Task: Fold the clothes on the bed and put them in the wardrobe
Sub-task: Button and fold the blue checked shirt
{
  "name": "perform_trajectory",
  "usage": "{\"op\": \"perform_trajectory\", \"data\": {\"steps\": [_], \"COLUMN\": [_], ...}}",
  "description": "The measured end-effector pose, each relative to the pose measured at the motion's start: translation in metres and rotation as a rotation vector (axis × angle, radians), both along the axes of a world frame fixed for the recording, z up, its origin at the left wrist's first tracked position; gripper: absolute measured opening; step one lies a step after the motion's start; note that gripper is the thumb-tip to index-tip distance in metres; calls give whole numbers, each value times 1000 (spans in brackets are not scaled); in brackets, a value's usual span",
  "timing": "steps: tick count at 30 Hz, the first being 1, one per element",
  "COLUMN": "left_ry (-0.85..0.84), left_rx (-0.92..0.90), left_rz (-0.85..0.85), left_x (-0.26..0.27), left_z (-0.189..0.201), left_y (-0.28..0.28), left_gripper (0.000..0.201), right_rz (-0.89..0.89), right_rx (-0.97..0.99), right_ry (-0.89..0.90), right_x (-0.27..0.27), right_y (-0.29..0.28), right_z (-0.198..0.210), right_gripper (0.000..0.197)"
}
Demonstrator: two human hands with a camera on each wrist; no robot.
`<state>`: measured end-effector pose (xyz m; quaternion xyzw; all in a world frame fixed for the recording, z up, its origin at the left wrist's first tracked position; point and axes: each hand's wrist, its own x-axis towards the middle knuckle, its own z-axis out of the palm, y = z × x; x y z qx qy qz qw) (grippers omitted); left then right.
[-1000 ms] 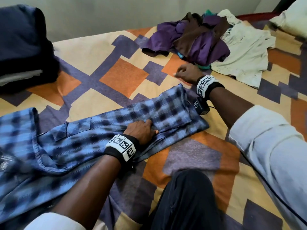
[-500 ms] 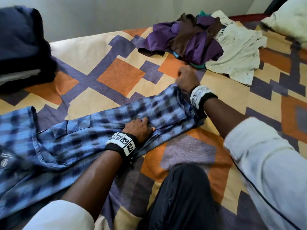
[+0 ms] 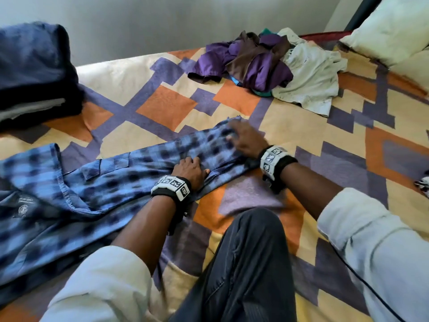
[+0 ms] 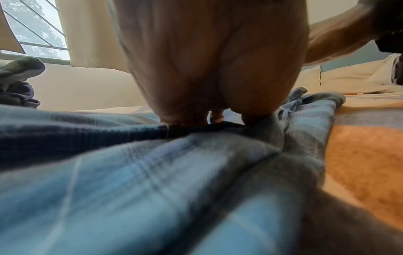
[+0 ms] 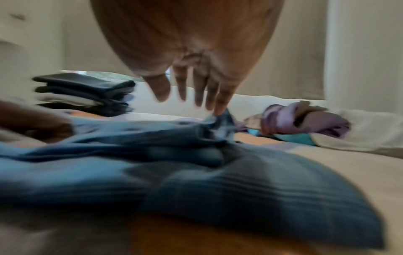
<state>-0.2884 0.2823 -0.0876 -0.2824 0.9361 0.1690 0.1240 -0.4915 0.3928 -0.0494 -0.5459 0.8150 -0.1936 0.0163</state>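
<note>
The blue checked shirt [image 3: 97,184] lies long and flat across the bed [image 3: 167,105], near the edge closest to the person. It has dark and light blue squares, a collar and a chest pocket. Its bottom end is folded narrow and points to the middle of the bed.

The left hand [image 3: 190,169] presses down on the middle of the folded part. Its fingers are bent, and the tips push into the cloth [image 4: 189,119]. The right hand [image 3: 246,140] lies on the bottom end of the shirt with its fingers [image 5: 200,91] straight and spread. Only the fingertips touch the cloth.

A heap of purple and brown clothes [image 3: 250,59] and a white shirt [image 3: 313,75] lie near the far edge. A stack of dark folded clothes [image 3: 34,73] sits at the far left corner. A pillow [image 3: 392,29] is at the far right corner.
</note>
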Motion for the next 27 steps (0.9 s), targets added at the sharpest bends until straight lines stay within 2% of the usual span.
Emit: {"op": "perform_trajectory", "data": {"steps": [1,2,4,5,9,11,13,15,17,20,22,25,26,27], "left_ry": [5,8,6,5,-15,-53,-98,-127,-129,-110,-98,-92,-94,-97], "left_rx": [-1,-1,2,7,29,47,60,73,79,86,96,107,110,116], "left_rz": [7,12,16,17,19,7,-20,-41,-37,-26,-18,-17,-18,-17], "left_x": [0,1,3,4,4,-1,-8,-14,-16,-14,-12,-12,-12,-12], "left_z": [1,2,2,1,-2,0,4,4,1,-5,-8,-9,-8,-8], "left_y": [0,0,-1,-1,-3,-7,-14,-19,-22,-22,-21,-21,-21,-21], "left_gripper": [56,57,58,59,62,63,65,69,69,67,65,66,67,67], "right_rz": [117,156,90,-3,-478,-565,-556,-520,-442,-332,-337,-344,-314,-354], "right_rx": [137,307,497,518,575,428,174,34,99,370,448,490,538,553], "right_ry": [-29,-1,97,107,20,-18,-101,-249,-301,-203,-185,-295,-251,-297], "right_x": [12,18,8,-7,-70,-83,-84,-83,-81,-90,-93,-96,-96,-96], "right_y": [-5,-8,-9,-7,7,-1,-21,-46,-67,-95,-105,-107,-105,-102], "right_z": [-3,-7,-16,-21,-22,-10,6,18,24,19,19,22,24,28], "right_gripper": [42,52,70,73,62,56,43,48,52,34,30,32,31,31]}}
